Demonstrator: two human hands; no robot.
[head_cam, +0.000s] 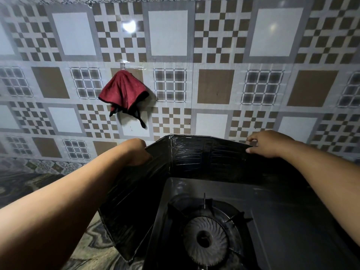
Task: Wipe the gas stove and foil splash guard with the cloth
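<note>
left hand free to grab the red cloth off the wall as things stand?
Probably not right away. The left hand is gripping the top edge of the foil splash guard, as is the right hand. The red cloth hangs on the tiled wall just above it, with nothing between, so once it lets go the way looks free.

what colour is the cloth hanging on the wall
Dark red with black edging, seen in the head view: the cloth.

Both hands grip the top edge of the foil splash guard (pixel 194 156) — left hand (pixel 136 151), right hand (pixel 266 143) — behind the gas stove (pixel 272 221); a red cloth (pixel 122 92) hangs on the wall.
</note>
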